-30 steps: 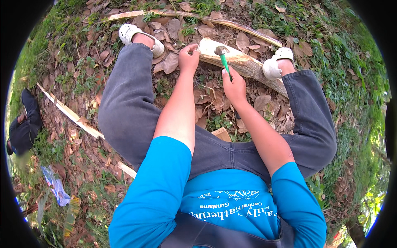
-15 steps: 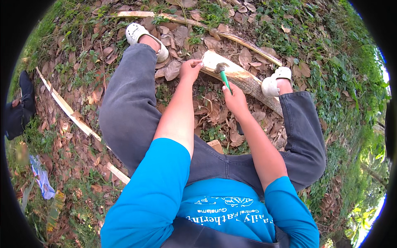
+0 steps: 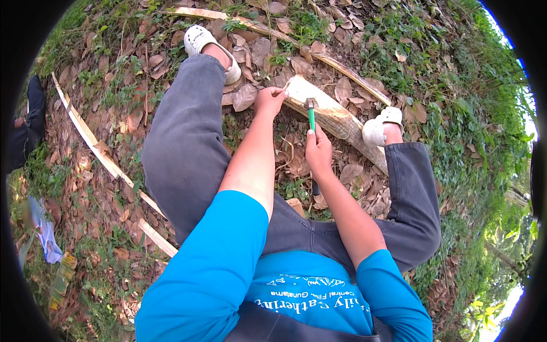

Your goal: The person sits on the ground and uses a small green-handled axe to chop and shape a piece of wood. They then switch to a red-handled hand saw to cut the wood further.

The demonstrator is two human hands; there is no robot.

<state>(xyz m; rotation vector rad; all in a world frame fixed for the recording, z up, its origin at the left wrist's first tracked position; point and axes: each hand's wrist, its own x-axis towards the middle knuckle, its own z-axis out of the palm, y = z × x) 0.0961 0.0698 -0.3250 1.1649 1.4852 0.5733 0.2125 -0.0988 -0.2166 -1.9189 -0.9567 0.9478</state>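
A thick log (image 3: 342,126) lies on the ground between my feet, slanting from upper left to lower right. Its upper face is cut to pale bare wood near the far left end. My left hand (image 3: 270,101) is at that end with thumb and fingers pinched together; what they hold, if anything, is too small to make out. In my right hand (image 3: 319,151) is a hammer (image 3: 311,114) with a green and black handle. Its metal head is over or against the pale face; I cannot tell whether it touches.
White clogs (image 3: 374,131) are on my feet, either side of the log. Long split wood strips (image 3: 85,134) lie left and beyond. A small wood block (image 3: 295,206) sits between my legs. Dry leaves and grass cover the ground. Another person's dark-clothed leg (image 3: 34,122) shows far left.
The hammer's handle has swung from leaning left to nearly straight ahead, my right hand shifting slightly toward me. My left hand stays at the log's end. The whole view has shifted a little.
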